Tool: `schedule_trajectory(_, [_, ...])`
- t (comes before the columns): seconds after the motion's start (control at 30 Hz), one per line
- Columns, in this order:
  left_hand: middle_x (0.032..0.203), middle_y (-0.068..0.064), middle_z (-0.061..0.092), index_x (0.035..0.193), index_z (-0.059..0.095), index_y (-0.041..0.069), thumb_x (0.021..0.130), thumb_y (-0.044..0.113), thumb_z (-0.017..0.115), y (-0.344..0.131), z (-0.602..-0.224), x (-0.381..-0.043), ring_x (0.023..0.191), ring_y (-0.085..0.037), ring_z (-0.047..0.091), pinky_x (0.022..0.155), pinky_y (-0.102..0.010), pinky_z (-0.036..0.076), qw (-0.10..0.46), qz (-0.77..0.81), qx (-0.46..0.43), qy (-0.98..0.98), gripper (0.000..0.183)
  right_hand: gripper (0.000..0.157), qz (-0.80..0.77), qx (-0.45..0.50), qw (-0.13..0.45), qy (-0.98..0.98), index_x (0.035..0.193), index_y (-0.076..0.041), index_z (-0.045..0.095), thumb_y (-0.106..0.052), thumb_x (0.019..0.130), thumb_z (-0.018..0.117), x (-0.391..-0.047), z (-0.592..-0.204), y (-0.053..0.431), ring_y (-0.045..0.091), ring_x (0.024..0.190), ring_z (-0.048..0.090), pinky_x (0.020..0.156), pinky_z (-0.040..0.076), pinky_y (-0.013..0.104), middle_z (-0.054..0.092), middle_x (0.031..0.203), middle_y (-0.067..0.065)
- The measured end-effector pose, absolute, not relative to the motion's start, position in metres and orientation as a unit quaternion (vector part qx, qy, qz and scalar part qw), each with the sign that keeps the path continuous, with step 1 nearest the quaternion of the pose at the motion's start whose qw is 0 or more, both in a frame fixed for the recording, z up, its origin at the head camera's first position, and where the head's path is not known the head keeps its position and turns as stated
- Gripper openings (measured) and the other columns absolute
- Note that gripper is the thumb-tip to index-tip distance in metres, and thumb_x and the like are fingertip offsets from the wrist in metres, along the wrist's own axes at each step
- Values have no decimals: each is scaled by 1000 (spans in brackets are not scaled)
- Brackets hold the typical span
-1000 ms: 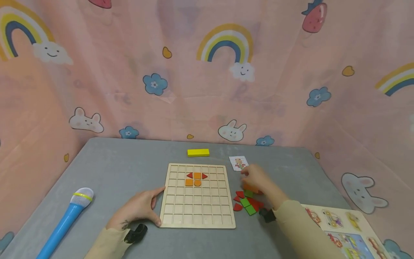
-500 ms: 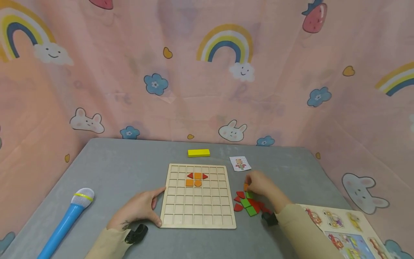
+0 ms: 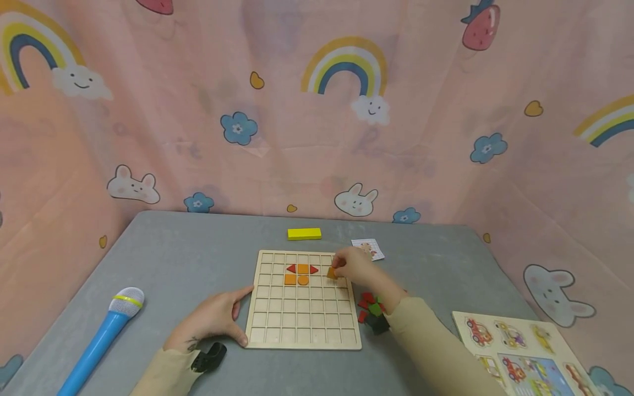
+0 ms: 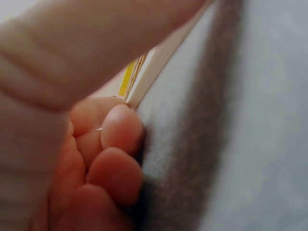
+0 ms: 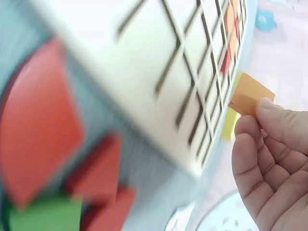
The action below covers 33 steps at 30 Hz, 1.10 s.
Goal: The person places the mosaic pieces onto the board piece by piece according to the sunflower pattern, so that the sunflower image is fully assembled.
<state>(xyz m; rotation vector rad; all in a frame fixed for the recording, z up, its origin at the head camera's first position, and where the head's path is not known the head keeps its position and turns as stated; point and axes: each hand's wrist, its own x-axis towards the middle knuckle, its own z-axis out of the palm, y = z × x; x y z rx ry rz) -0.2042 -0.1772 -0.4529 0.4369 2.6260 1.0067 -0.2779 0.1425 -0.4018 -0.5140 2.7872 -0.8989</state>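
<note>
A wooden grid board (image 3: 302, 324) lies on the table, with two orange squares (image 3: 302, 269), an orange round piece (image 3: 303, 280) and two red triangles (image 3: 291, 269) in its upper cells. At the board's left edge my left hand (image 3: 213, 316) rests, index finger and thumb spread and touching the side. My right hand (image 3: 358, 265) is over the board's upper right, pinching an orange square tile (image 5: 251, 94) between thumb and finger. Loose red and green pieces (image 3: 375, 309) lie right of the board, partly hidden by the right wrist.
A yellow block (image 3: 304, 234) lies behind the board. A small pattern card (image 3: 375, 252) sits at the back right, partly covered by the right hand. A blue toy microphone (image 3: 101, 341) is at the left, and a picture puzzle board (image 3: 525, 346) at the front right.
My right hand has picked an orange tile from the loose pile and moved left with it, over the board. The left hand has stayed in place.
</note>
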Motion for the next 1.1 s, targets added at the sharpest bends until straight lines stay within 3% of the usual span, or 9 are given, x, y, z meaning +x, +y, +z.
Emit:
schedule_trajectory(0.33, [64,0,48,142,38,10,38,28,93,-177,-453,-203,51,-12,36,48,-24,30,143,346,150,915,119,7,-272,-189,93,939,77,-2,64,2,77,69,-278,-414,106,15,68,50,64,43,28,60,74,3])
schedule_trajectory(0.7, [63,0,48,142,38,10,37,27,93,-177,-454,-204,52,-12,36,48,-24,30,136,338,152,919,120,8,-268,-184,101,940,75,-2,63,3,77,69,-278,-417,100,16,70,48,65,42,28,57,73,2])
schedule_trajectory(1.1, [62,1,47,142,39,10,36,32,93,-177,-453,-204,51,-11,36,47,-23,30,136,336,154,919,121,3,-237,-175,94,951,81,-4,69,-2,79,69,-279,-421,98,17,76,52,72,45,33,64,84,6])
